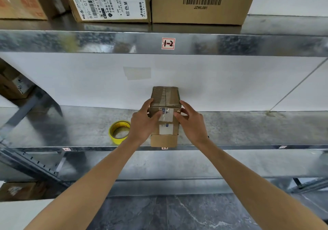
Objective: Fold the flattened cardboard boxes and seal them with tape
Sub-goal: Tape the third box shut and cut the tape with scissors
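Bare forearms [99, 176]; bare left hand [144, 125], bare right hand [192, 124]; tiny dark speck [208, 137] at right wrist

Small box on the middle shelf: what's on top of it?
On top of the small box: brown tape along the centre seam, nothing standing on it. The left hand and right hand grip its sides; thumbs cover parts of the white label on the near face.
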